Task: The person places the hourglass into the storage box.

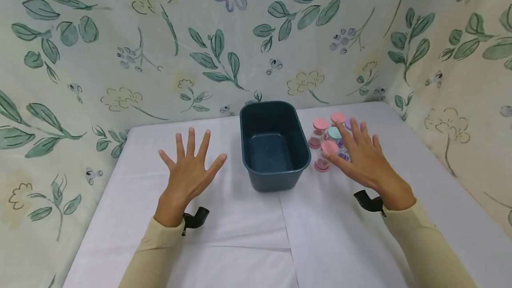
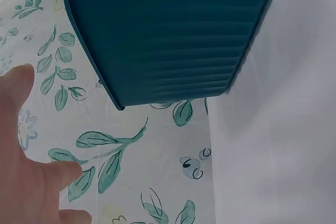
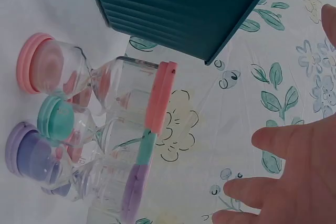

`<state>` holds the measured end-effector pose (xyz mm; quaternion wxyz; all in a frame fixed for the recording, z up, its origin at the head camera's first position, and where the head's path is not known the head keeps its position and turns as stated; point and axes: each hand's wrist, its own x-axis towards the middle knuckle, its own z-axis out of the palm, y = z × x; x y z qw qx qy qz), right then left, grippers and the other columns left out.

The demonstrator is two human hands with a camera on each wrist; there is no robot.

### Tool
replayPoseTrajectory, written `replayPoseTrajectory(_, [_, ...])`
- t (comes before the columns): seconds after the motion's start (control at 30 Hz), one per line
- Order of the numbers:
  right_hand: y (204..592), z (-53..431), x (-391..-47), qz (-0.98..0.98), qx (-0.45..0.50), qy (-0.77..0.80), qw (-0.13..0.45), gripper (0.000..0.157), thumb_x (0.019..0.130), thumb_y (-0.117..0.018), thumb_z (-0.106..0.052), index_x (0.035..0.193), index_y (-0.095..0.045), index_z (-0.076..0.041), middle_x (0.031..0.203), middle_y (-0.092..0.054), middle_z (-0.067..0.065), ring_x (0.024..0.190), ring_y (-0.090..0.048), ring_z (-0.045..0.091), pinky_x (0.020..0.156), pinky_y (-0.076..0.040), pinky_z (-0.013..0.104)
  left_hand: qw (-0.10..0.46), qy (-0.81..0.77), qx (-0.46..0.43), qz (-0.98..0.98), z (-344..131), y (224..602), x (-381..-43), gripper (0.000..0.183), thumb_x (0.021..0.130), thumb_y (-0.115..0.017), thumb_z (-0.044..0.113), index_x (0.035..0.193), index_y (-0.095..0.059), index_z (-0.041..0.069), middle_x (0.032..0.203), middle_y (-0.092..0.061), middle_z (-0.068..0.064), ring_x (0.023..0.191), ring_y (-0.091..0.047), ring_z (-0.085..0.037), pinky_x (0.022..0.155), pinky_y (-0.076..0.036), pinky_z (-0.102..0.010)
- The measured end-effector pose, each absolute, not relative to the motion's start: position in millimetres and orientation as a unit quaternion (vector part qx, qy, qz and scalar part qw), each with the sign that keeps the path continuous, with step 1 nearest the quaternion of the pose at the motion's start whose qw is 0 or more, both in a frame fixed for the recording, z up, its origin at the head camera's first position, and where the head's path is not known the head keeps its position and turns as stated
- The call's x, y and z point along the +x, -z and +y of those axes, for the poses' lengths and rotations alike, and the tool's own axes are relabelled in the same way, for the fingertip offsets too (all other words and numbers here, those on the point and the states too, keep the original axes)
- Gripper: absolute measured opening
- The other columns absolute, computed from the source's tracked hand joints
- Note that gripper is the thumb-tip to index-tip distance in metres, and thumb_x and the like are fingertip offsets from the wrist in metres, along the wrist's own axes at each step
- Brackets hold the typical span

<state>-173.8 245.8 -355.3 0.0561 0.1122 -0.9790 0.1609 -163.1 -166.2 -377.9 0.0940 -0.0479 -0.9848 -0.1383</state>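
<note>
A dark teal plastic bin point(image 1: 276, 173) stands on the white-covered table, its inside bare. To its right several hourglass sand timers cluster upright, among them a pink one point(image 1: 330, 147), a teal one point(image 1: 334, 134) and a purple one point(image 3: 37, 153). My left hand point(image 1: 186, 177) is held above the table left of the bin, fingers spread and straight, touching nothing. Over the right side of the timers hovers my right hand point(image 1: 366, 159), fingers also straight and holding nothing; it hides part of the group in the head view. In the right wrist view, clear glass shows between the coloured caps.
The table point(image 1: 240, 252) has a white cloth with a seam and creases. Floral fabric point(image 1: 224, 48) hangs behind it and at both sides. A black strap mount point(image 1: 196, 218) sits on the left wrist, another point(image 1: 369, 201) on the right.
</note>
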Motion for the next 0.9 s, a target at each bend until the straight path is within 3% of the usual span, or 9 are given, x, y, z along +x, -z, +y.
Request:
replayPoseTrajectory(0.17, [352.3,245.8,-175.6,-0.97,0.108,-0.21,0.058,0.095,0.085,-0.057,-0.06,0.157,-0.008,-0.023,0.162,0.0,0.014,0.145,0.0,0.042,0.102,-0.013,0.074,0.118,0.154,-0.069,-0.979,-164.0,375.8,-171.2,0.085,0.088,-0.029,0.075,0.156,-0.01,0.028,0.162,-0.002,-0.012,0.145,0.011,-0.038,0.1,0.012,-0.075])
replayPoseTrajectory(0.3, [352.5,244.7,-177.4,-0.956,0.107,-0.267,0.062,0.093,0.084,-0.062,-0.056,0.156,-0.014,-0.022,0.161,-0.012,0.011,0.144,-0.015,0.041,0.099,-0.023,0.075,0.143,0.183,-0.094,-0.968,-159.6,375.7,-179.0,0.082,0.09,-0.033,0.071,0.156,-0.013,0.026,0.162,-0.006,-0.01,0.147,0.002,-0.036,0.106,0.006,-0.072])
replayPoseTrajectory(0.5, [359.4,242.8,-178.1,-0.931,0.087,-0.343,0.083,0.084,0.084,-0.067,-0.051,0.153,-0.028,-0.024,0.154,-0.031,0.013,0.135,-0.033,0.044,0.094,-0.034,0.071,0.177,0.248,-0.166,-0.938,-150.6,379.8,-192.5,0.077,0.093,-0.04,0.061,0.155,-0.019,0.021,0.161,-0.015,-0.008,0.147,-0.01,-0.03,0.112,-0.009,-0.064])
replayPoseTrajectory(0.67, [367.8,237.8,-181.3,-0.91,0.077,-0.394,0.104,0.077,0.083,-0.07,-0.047,0.148,-0.04,-0.02,0.148,-0.043,0.012,0.131,-0.042,0.039,0.098,-0.04,0.06,0.176,0.3,-0.216,-0.912,-140.4,383.4,-201.9,0.074,0.094,-0.041,0.057,0.155,-0.02,0.021,0.161,-0.014,0.0,0.146,-0.016,-0.023,0.112,-0.022,-0.058])
replayPoseTrajectory(0.9, [375.6,232.8,-184.7,-0.898,0.065,-0.422,0.108,0.069,0.087,-0.067,-0.046,0.143,-0.045,-0.012,0.141,-0.05,0.017,0.126,-0.048,0.039,0.096,-0.043,0.058,0.163,0.382,-0.232,-0.88,-128.3,393.8,-215.0,0.07,0.094,-0.042,0.056,0.154,-0.025,0.024,0.16,-0.018,0.006,0.145,-0.021,-0.017,0.109,-0.027,-0.059])
